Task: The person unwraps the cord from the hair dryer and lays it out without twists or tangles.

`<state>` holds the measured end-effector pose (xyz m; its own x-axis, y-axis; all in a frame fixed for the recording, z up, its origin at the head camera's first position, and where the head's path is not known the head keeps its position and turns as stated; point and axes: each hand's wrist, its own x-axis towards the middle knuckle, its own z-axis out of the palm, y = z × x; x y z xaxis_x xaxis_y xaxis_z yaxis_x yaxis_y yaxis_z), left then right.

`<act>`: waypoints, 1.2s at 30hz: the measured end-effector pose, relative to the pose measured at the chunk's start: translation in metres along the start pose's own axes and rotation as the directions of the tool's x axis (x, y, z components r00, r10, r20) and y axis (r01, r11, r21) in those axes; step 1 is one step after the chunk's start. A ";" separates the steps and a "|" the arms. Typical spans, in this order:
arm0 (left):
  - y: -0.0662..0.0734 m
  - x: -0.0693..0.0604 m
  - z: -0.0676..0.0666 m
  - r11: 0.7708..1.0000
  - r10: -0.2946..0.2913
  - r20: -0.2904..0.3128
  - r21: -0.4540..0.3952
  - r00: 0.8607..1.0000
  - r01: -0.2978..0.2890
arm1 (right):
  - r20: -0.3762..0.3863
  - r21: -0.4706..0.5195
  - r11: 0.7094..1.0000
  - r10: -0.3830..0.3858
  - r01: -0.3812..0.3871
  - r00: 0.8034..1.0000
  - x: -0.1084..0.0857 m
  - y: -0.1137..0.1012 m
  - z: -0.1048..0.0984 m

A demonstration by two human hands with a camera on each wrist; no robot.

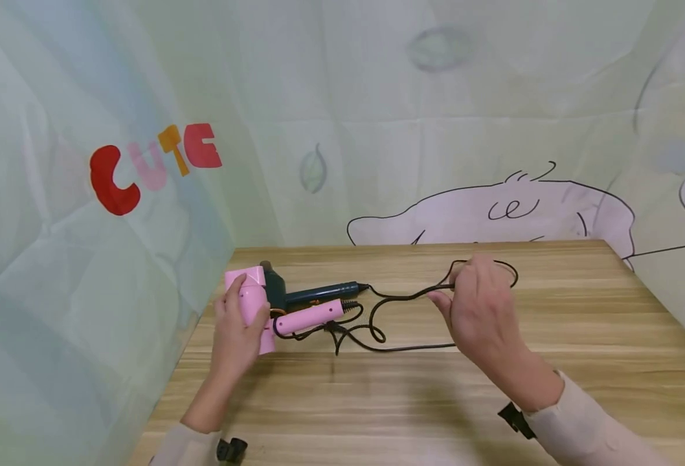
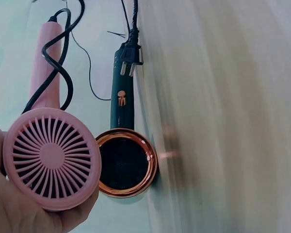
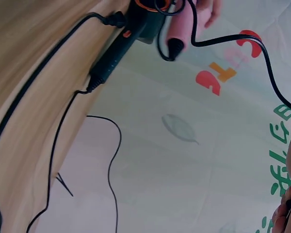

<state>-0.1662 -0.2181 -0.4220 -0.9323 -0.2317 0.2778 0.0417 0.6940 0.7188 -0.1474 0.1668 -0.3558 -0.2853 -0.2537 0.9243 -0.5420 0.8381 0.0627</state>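
My left hand (image 1: pixel 234 330) grips the head of a pink hair dryer (image 1: pixel 310 316), its thumb on the near side. In the left wrist view the round slotted grille (image 2: pixel 52 156) faces the camera, and a black cord (image 2: pixel 56 63) winds about the pink handle. Behind it lies a dark green hair dryer (image 1: pixel 322 294) with a copper ring (image 2: pixel 153 167). A two-pin plug (image 2: pixel 131 54) shows by the green handle. To the right, my right hand (image 1: pixel 485 310) holds a black cord (image 1: pixel 406 298) with curled fingers, partly hiding it.
Both dryers are on or just above a wood-grain table (image 1: pixel 389 401), near its left edge. Loops of cord cross the middle. A printed fabric backdrop (image 1: pixel 331 84) stands behind and at the left, with colored letters (image 1: pixel 202 145).
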 end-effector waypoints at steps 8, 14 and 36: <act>-0.002 0.007 -0.008 0.995 0.005 -0.046 -0.097 0.999 -0.010 | 0.062 -0.034 0.999 -0.016 0.018 0.998 -0.023 0.012 0.010; -0.001 0.008 -0.012 0.993 -0.005 -0.029 -0.114 1.000 0.002 | 0.125 -0.106 0.993 -0.041 0.054 0.991 -0.041 0.032 0.020; 0.002 0.004 -0.030 0.983 0.088 0.116 -0.173 0.989 -0.067 | 0.315 -0.300 0.953 0.048 0.051 0.948 -0.035 0.079 0.057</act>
<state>-0.1590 -0.2384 -0.4001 -0.9605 -0.0891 0.2637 0.1653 0.5798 0.7978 -0.2249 0.2142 -0.4050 -0.5458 -0.3521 0.7603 -0.2940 0.9302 0.2197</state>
